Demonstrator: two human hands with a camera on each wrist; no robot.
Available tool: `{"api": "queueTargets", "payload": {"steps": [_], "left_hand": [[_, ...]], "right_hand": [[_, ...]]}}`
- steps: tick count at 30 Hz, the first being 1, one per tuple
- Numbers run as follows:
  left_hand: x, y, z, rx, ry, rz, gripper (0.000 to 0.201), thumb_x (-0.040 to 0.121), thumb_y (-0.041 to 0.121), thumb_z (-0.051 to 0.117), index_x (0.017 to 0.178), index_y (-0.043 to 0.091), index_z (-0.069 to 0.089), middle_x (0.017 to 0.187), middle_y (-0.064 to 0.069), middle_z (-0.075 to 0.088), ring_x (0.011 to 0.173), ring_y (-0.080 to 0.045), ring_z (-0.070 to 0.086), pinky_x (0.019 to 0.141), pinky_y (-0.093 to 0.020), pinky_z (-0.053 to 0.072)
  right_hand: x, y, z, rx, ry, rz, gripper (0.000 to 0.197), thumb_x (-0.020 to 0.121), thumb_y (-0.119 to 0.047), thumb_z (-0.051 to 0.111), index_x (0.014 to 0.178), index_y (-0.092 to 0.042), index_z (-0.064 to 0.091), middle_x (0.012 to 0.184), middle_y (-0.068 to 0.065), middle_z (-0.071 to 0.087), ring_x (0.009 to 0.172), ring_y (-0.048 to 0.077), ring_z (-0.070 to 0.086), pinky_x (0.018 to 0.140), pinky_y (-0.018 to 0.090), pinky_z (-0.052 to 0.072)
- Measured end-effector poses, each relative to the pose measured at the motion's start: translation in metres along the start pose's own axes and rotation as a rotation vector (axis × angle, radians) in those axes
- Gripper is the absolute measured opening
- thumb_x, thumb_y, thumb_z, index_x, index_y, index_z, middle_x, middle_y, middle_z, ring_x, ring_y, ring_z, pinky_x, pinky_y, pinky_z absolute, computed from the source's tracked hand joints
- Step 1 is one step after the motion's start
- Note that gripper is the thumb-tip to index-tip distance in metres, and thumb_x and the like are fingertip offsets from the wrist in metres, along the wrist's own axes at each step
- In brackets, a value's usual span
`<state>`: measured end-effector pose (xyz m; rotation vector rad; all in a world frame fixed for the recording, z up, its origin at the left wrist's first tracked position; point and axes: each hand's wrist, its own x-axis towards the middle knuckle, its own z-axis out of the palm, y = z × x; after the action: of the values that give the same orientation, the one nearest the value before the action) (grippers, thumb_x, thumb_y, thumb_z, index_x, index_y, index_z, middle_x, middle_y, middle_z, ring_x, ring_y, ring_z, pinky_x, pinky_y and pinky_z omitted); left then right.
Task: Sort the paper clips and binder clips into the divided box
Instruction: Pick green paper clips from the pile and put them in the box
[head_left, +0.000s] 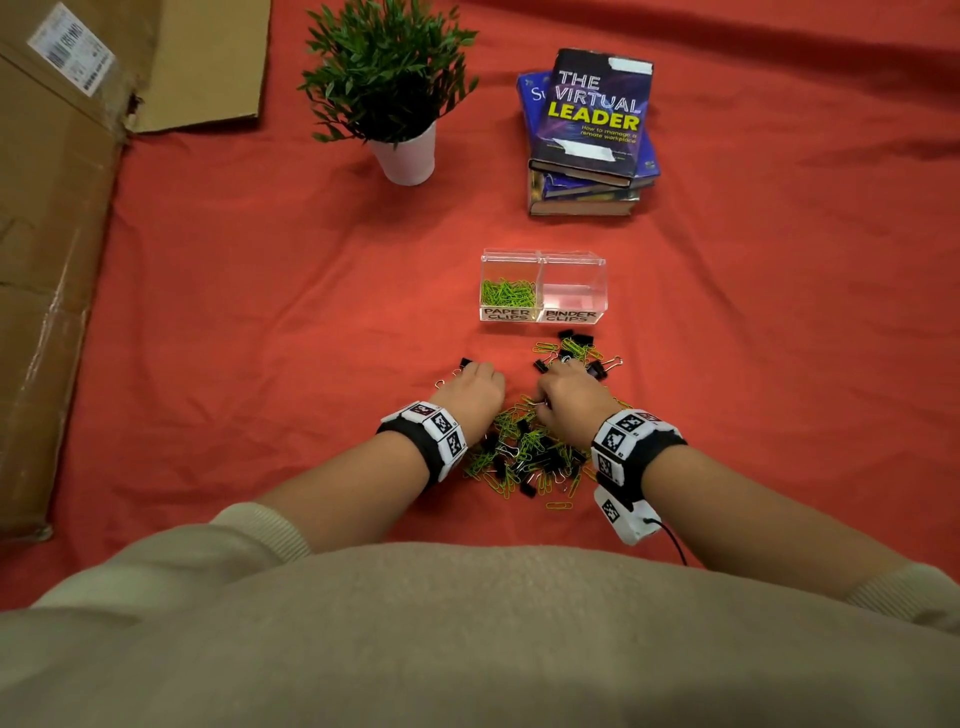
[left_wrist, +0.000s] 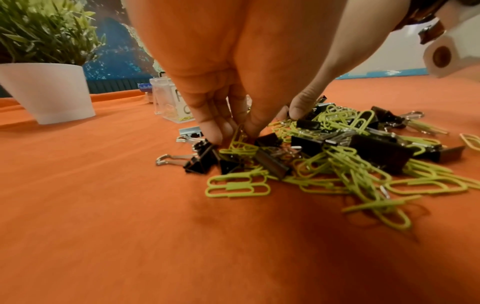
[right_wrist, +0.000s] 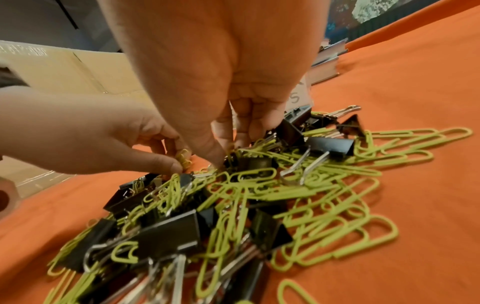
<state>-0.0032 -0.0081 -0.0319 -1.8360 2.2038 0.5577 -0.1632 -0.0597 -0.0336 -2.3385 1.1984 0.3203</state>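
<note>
Head view: both hands are working the mixed pile on the red-covered desk (head_left: 260, 312); divided box (head_left: 542, 287) is sitting straight ahead of the pile, beyond the fingertips, green paper clips (head_left: 507, 292) already lying in its left compartment, the right one labelled for binder clips looking empty. Right hand (head_left: 571, 397) is nearer the box. Left wrist view: left hand (left_wrist: 233, 86) is pinching green paper clips (left_wrist: 240, 142) at the pile's edge, fingers curled down, a black binder clip (left_wrist: 200, 160) touching them. Right wrist view: right hand (right_wrist: 221, 92) is digging fingertips into the pile (right_wrist: 233, 205); whether its grip is actually holding a clip, cannot tell.
</note>
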Motion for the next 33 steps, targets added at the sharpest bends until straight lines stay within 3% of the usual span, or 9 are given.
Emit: {"api": "queueTargets", "payload": {"steps": [4,8,11,15,19,22,27,30,33], "left_hand": [[-0.001,-0.015,-0.008,-0.456,0.101,-0.179,0.015,0.092,0.005,0.049,0.106,0.007,0.054,0.107,-0.011,0.06,0.1,-0.027,0.057,0.083,-0.035,0.045],[-0.008,-0.036,-0.018,-0.87,0.274,-0.369,0.014,0.091,0.01,0.055,0.104,0.013,0.057,0.084,0.001,0.056,0.074,-0.016,0.051,0.068,-0.025,0.041],[-0.012,-0.054,-0.018,-1.073,0.257,-0.411,0.017,0.09,0.006,0.055,0.101,0.019,0.058,0.077,0.002,0.054,0.066,-0.016,0.051,0.062,-0.029,0.044],[-0.019,-0.063,-0.014,-1.251,0.196,-0.504,0.023,0.091,-0.001,0.043,0.085,0.017,0.054,0.07,-0.002,0.055,0.056,-0.016,0.048,0.054,-0.028,0.042],[-0.026,-0.062,-0.009,-1.306,0.125,-0.54,0.028,0.092,0.0,0.034,0.078,0.015,0.053,0.066,-0.002,0.05,0.053,-0.013,0.045,0.048,-0.024,0.041],[-0.029,-0.057,-0.006,-1.301,0.054,-0.516,0.028,0.093,0.004,0.034,0.073,0.014,0.051,0.065,-0.002,0.047,0.054,-0.014,0.044,0.049,-0.025,0.037],[-0.03,-0.049,0.005,-0.867,0.019,-0.399,0.036,0.095,0.035,0.049,0.065,0.017,0.044,0.06,0.002,0.043,0.058,-0.017,0.042,0.059,-0.029,0.032],[-0.029,-0.045,0.01,-0.774,0.001,-0.337,0.037,0.097,0.03,0.048,0.063,0.021,0.038,0.06,0.004,0.043,0.061,-0.018,0.043,0.056,-0.028,0.029],[-0.027,-0.042,0.009,-0.764,0.017,-0.305,0.032,0.099,0.028,0.045,0.067,0.021,0.041,0.064,0.003,0.045,0.061,-0.016,0.043,0.051,-0.028,0.029]], "right_hand": [[0.0,-0.007,-0.002,0.026,0.1,-0.063,0.022,0.085,-0.013,0.053,0.104,-0.007,0.062,0.106,0.009,0.056,0.106,0.026,0.044,0.095,0.035,0.04],[0.001,-0.027,0.0,-0.011,-0.032,-0.202,0.03,0.085,-0.018,0.056,0.114,-0.012,0.061,0.107,0.005,0.056,0.106,0.023,0.043,0.095,0.035,0.041],[0.0,-0.033,0.005,-0.083,-0.094,-0.255,0.04,0.083,-0.018,0.06,0.122,-0.011,0.058,0.113,0.005,0.053,0.107,0.023,0.043,0.093,0.035,0.041],[0.0,-0.034,0.009,-0.13,-0.068,-0.285,0.034,0.085,-0.018,0.058,0.117,-0.009,0.061,0.11,0.006,0.055,0.105,0.024,0.046,0.091,0.037,0.043],[0.004,-0.034,0.01,-0.007,-0.08,-0.213,0.021,0.087,-0.014,0.055,0.105,-0.009,0.064,0.103,0.005,0.059,0.101,0.021,0.047,0.091,0.03,0.04],[0.007,-0.037,0.002,0.171,-0.136,-0.084,0.011,0.087,-0.008,0.056,0.094,-0.007,0.065,0.092,0.0,0.058,0.088,0.013,0.051,0.078,0.021,0.04],[0.015,-0.033,-0.006,0.252,-0.181,0.013,0.008,0.086,-0.011,0.062,0.09,-0.008,0.068,0.084,-0.003,0.063,0.078,0.011,0.058,0.073,0.021,0.045],[0.018,-0.027,-0.014,0.393,-0.168,0.077,0.004,0.083,-0.012,0.067,0.086,-0.009,0.069,0.083,0.0,0.069,0.078,0.012,0.063,0.07,0.021,0.049],[0.017,-0.022,-0.025,0.482,-0.131,0.096,0.002,0.083,-0.012,0.067,0.084,-0.01,0.067,0.08,0.001,0.068,0.071,0.011,0.061,0.063,0.018,0.047]]}}
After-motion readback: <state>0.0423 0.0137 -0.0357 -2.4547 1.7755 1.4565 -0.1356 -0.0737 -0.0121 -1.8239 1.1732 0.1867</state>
